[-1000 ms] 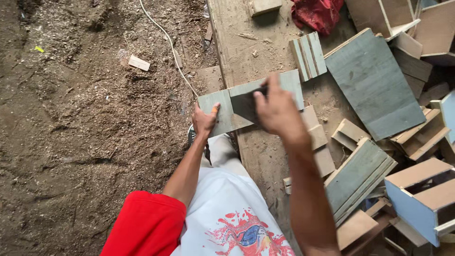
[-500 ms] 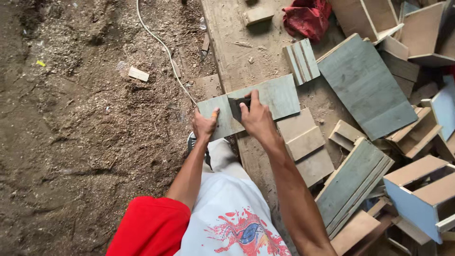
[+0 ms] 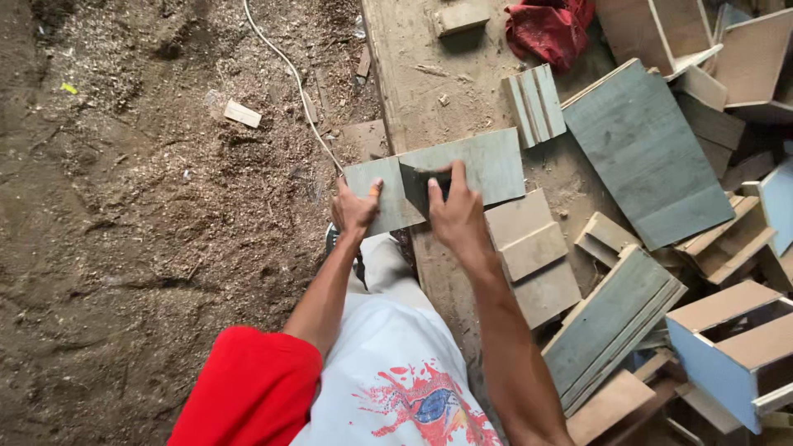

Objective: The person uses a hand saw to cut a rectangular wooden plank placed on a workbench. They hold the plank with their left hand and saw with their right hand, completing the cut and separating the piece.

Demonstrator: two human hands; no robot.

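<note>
- Two hands work one grey board (image 3: 487,161) in the head view; it lies crosswise on a long plank (image 3: 413,74), its left end sticking out over the sawdust floor (image 3: 124,248).
- The left hand (image 3: 355,208) is clamped on the board's left part, thumb on top, fingers curled under the near edge.
- The right hand (image 3: 456,211) presses a small dark block (image 3: 417,183) flat on the board's middle, fingers closed over it.
- Against the pictures from a second and half a second ago, the right hand has drawn back from the board's far edge to its near side, and the block has come with it. That reads as one stroke of rubbing or sanding along the face, with the board held steady throughout.
- Around them: a white cord (image 3: 289,74) across the floor, a red cloth (image 3: 545,29) at the plank's far end, and stacked grey panels (image 3: 644,157) and open wooden boxes (image 3: 727,347) to the right.
</note>
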